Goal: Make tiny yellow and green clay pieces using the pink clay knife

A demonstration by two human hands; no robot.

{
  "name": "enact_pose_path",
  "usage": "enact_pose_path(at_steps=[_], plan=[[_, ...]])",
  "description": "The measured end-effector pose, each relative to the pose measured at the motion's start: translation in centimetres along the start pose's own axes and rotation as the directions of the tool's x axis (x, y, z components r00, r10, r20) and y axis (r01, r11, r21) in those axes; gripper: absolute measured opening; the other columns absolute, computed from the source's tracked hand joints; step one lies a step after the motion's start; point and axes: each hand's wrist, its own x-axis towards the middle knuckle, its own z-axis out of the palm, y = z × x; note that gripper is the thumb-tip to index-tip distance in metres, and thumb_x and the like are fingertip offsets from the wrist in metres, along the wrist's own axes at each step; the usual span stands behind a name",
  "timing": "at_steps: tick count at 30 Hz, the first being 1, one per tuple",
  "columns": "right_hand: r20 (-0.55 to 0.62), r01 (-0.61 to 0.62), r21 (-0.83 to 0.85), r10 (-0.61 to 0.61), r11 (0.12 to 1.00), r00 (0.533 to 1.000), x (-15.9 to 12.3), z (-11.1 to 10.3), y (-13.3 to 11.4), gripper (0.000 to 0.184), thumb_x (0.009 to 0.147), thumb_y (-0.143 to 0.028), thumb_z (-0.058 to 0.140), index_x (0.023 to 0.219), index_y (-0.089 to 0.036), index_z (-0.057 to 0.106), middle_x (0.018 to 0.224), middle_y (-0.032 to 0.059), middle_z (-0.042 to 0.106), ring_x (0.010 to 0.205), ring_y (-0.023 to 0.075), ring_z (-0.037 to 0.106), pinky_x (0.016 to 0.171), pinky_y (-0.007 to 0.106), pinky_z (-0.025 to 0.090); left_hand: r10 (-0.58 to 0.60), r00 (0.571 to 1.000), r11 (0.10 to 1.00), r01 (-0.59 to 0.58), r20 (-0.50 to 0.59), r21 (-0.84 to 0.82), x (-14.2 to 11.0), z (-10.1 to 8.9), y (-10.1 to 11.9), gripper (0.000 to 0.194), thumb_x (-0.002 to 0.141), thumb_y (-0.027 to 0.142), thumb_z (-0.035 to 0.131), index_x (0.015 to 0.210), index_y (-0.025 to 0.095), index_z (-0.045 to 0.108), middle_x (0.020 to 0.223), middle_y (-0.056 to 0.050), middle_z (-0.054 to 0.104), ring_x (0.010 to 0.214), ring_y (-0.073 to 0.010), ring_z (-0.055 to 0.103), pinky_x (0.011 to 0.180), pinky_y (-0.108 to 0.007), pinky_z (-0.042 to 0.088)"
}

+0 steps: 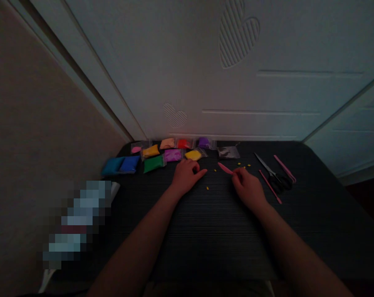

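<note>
My right hand is closed on a pink plastic clay knife, whose blade points up and to the left over the dark table. My left hand rests on the table with its fingers bent and its thumb stretched out to the right, apart from them. Nothing shows in its grasp. Between the hands lie small yellow clay bits, one close to the knife's blade. Several more yellow bits sit beyond my right hand. Just past my left fingers is a bag of yellow clay.
Bagged clay in several colours lines the table's back, including green, blue and purple. Black-handled scissors, a thin pink tool and pink tweezers lie at right. A blurred-out object stands at left.
</note>
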Motion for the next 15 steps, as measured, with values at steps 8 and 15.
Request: enact_pose_path(at_steps=[8,15], plan=[[0.001,-0.007,0.004,0.007,1.0,1.0,0.0,0.02,0.04,0.02,0.081,-0.031,0.038,0.089,-0.022,0.054,0.07,-0.0001,0.061,0.061,0.0139,0.055,0.053,0.023,0.032,0.052,0.998,0.993,-0.055,0.034,0.101,-0.08,0.34,0.11,0.037,0.07,0.055,0.05,0.063,0.019,0.049,0.07,-0.001,0.054,0.073,-0.0184,0.046,0.062,-0.03,0.032],[0.003,-0.011,0.005,0.011,1.0,1.0,0.04,-0.02,-0.07,0.02,0.081,-0.031,0.038,0.088,-0.021,0.054,0.069,0.0005,0.06,0.06,0.0139,0.055,0.053,0.023,0.032,0.048,0.996,0.993,-0.056,0.073,0.101,-0.3,0.25,0.02,0.038,0.067,0.057,0.052,0.065,0.019,0.05,0.074,-0.002,0.055,0.076,-0.0195,0.047,0.065,-0.031,0.032]])
